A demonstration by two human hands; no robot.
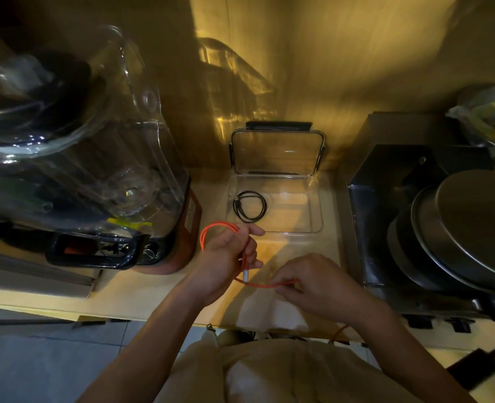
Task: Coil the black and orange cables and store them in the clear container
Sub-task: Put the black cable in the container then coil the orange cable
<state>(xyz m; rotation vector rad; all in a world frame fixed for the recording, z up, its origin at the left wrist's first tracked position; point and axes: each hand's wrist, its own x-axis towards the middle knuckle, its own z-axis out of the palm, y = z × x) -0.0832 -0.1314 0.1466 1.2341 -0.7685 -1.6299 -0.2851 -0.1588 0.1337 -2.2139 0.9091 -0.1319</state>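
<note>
The clear container (316,205) stands open on the wooden counter, its lid (278,152) propped upright behind it. Inside, at its left end, lies the black cable (250,206) in a coil. Just in front of the container my left hand (228,254) grips the orange cable (211,228), with a loop sticking out to the left and a white plug hanging below my fingers. From there the orange strand runs right to my right hand (313,283), which pinches it between fingertips.
A large blender with a clear jug (89,158) fills the left of the counter. A black appliance with metal pot lids (458,228) stands at the right. The counter's front edge (153,312) runs below my hands, with grey floor beyond.
</note>
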